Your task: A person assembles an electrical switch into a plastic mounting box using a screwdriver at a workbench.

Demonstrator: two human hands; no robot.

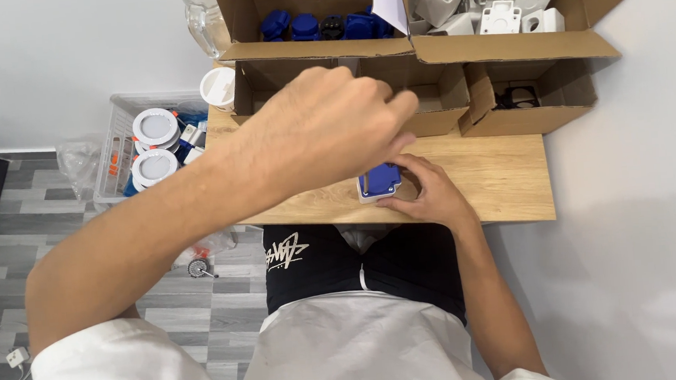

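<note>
The right hand (425, 192) rests on the wooden table (504, 178), its fingers curled round a small white socket housing with a blue insert (379, 182), gripping it from the three o'clock side. The left hand (326, 127) is raised above the table at about eleven o'clock from that piece, fingers bunched together with the tips pointing down toward it; whether anything is pinched between them cannot be told. The blue-and-white piece sits near the front edge of the table, roughly at the middle of its width.

At twelve o'clock from the piece stand open cardboard boxes (423, 49): the far left compartment holds blue inserts (319, 26), the far right one white plastic housings (499, 0), and a small box at two o'clock holds something dark (518, 98). At ten o'clock, beyond the table's left edge, a white wire basket (116, 134) on the grey floor holds round white lamp fittings (155, 147). A clear plastic bottle (203, 17) stands at eleven o'clock, by the wall
</note>
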